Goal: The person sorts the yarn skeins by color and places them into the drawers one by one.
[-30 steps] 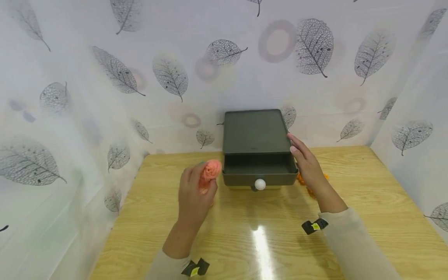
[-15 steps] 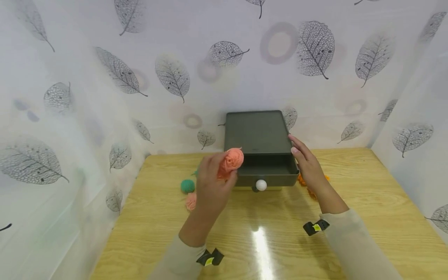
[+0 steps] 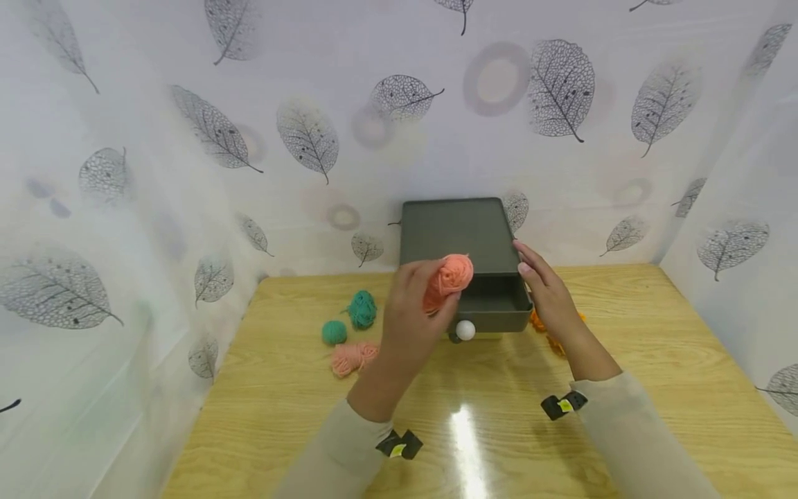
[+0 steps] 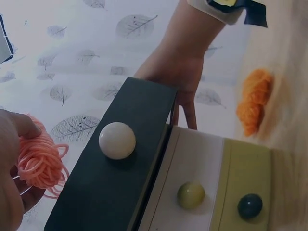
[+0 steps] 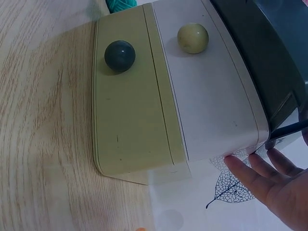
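My left hand [image 3: 408,315] grips a coral-pink skein of yarn [image 3: 454,274] between thumb and fingers, over the left part of a pulled-out drawer [image 3: 508,320]. This is the dark top drawer of a small drawer cabinet [image 3: 458,232], and it has a white knob [image 3: 465,330]. In the head view its left portion is hidden behind my hand; the visible inside holds nothing. My right hand [image 3: 550,294] rests against the cabinet's right side with extended fingers. The right wrist view shows those fingers [image 5: 248,175] at the cabinet's side edge.
Left of the cabinet lie two green yarn balls [image 3: 362,310] and another pink skein [image 3: 352,358]. Orange yarn [image 4: 255,101] lies on the wooden table [image 3: 274,416] to the right. Below, a white drawer [image 4: 185,166] and a yellow-green drawer [image 4: 246,168] are closed.
My left hand has carried the pink skein rightward from beside the cabinet to over the drawer, uncovering the yarn on the left. The right hand stays at the cabinet's side.
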`<state>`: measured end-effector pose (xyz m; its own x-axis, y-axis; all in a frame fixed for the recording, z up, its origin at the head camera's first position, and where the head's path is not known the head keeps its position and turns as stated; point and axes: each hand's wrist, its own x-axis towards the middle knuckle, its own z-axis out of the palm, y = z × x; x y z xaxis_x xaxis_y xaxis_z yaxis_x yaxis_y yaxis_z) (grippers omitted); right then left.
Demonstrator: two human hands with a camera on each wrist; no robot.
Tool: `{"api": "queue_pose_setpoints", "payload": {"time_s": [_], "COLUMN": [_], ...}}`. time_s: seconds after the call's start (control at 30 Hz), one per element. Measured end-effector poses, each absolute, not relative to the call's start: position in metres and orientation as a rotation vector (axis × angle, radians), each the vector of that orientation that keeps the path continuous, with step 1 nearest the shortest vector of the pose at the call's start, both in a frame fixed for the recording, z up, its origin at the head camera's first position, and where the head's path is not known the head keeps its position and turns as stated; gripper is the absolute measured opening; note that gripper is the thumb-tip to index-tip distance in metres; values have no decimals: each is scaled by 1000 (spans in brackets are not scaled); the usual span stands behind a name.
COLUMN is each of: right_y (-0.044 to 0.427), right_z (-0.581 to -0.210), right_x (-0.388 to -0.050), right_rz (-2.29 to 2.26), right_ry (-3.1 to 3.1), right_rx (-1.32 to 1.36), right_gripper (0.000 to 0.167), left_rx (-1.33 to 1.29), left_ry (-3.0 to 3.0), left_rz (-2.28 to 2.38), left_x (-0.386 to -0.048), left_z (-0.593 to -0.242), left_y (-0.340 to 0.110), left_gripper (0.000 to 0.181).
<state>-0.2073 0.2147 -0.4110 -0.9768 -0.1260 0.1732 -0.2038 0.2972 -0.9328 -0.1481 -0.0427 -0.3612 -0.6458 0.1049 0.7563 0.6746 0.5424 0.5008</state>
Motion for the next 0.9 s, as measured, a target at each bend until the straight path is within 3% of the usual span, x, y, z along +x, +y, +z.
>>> {"api": "queue_pose_setpoints", "payload": {"time_s": [0.9], "right_y": [215], "right_z": [-410], "right_x": [-207], "right_rz": [1792], "right_ry": [-2488], "right_rx": [288], "right_gripper": [52], "left_rx": [-790], "left_ry": [-2453], "left_rz": [-930], "left_x": [-162], "left_z": [-352], "left_y": [-3], "left_gripper": [44]}}
